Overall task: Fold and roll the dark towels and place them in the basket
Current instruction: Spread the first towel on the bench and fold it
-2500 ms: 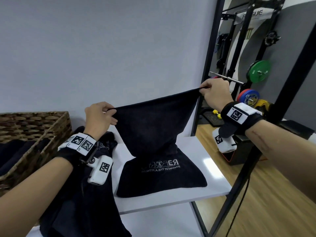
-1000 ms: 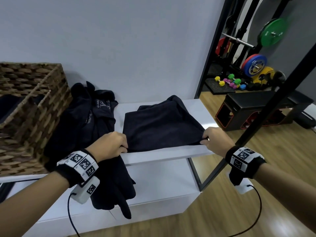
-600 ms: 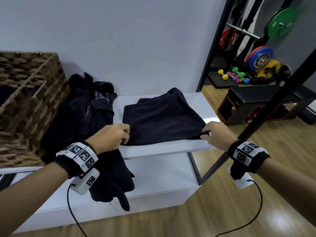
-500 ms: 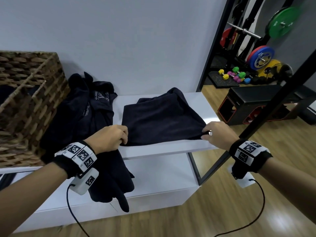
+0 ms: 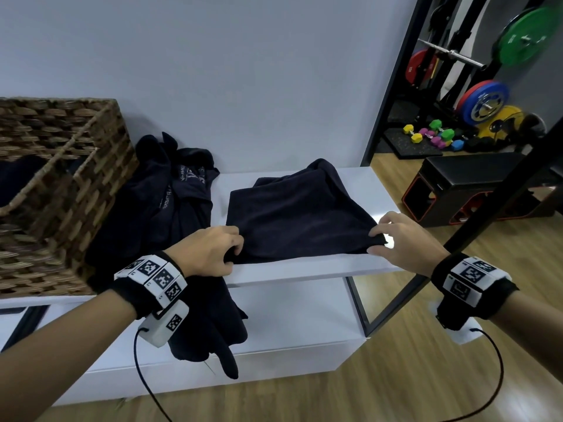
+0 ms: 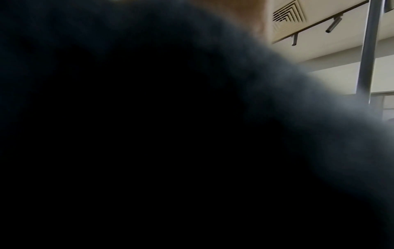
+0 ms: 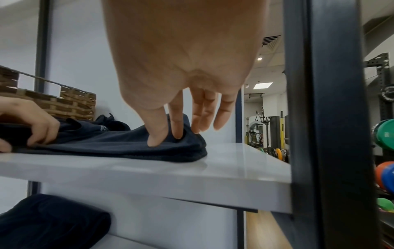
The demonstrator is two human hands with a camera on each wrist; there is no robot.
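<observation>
**Both hands on the near corners of the folded towel**

Left hand (image 5: pixel 210 249): grip closed, fingers curled over the near-left corner of the dark navy folded terry towel (image 5: pixel 297 220). Left wrist view mostly blacked out by dark cloth.

Right hand (image 5: pixel 402 239): thumb and first fingers pinch the near-right corner; remaining fingers loose, lifted off the cloth.

Towel lies flat on the white glossy tabletop (image 5: pixel 304 271), between the two grips, at its front edge.

Beyond the left grip: heap of unfolded dark towels (image 5: pixel 170 196), hanging over the edge. Further left, brown woven wicker basket (image 5: pixel 61 190), dark cloth inside.
</observation>
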